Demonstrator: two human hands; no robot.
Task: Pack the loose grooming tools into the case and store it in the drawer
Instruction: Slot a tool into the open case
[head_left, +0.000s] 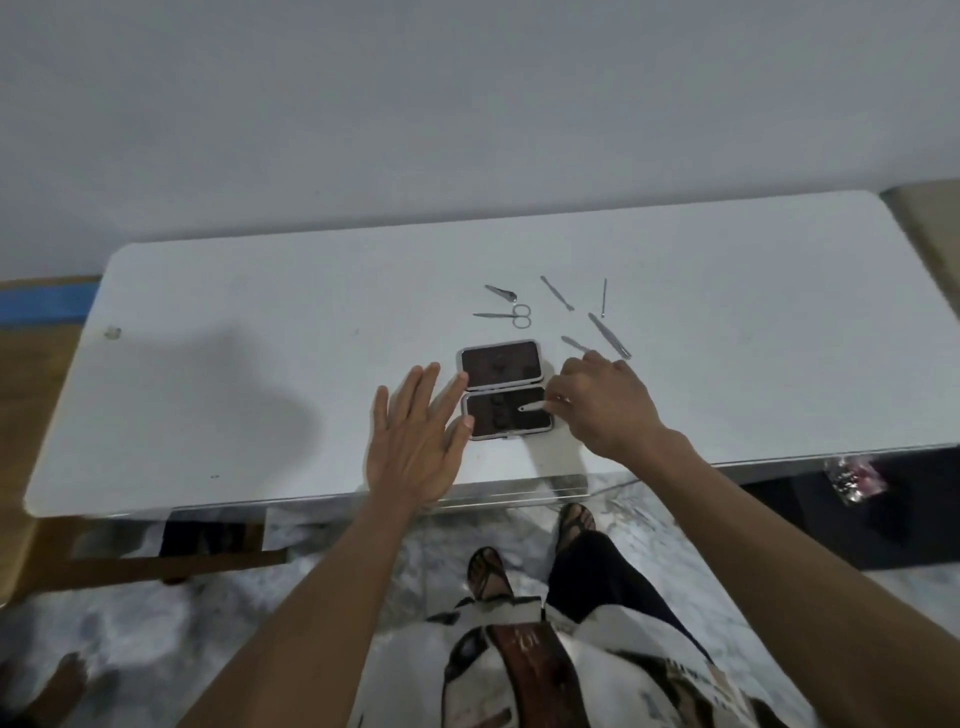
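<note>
A small dark rectangular case with a silver metal rim (505, 391) is being kept open flat near the front edge of the white rectangular table (260, 364), its two halves lying one behind the other. The left hand (415, 441) is being rested flat just left of the case, fingers spread wide, with the fingertips touching the case's left rim. A thin silver metal tool (532, 407) is being pinched by the right hand (597, 402) at the case's right side, and its tip is being held over the nearer half of the case.

Behind the case, small silver scissors (506, 315) and a silver nail clipper (501, 292) are lying on the table. Behind and to the right of the case are lying a slim silver pusher (557, 293), a thin silver pick (604, 297), a long silver file (609, 335) and one more short silver tool (573, 343), partly hidden by the right hand's fingers.
</note>
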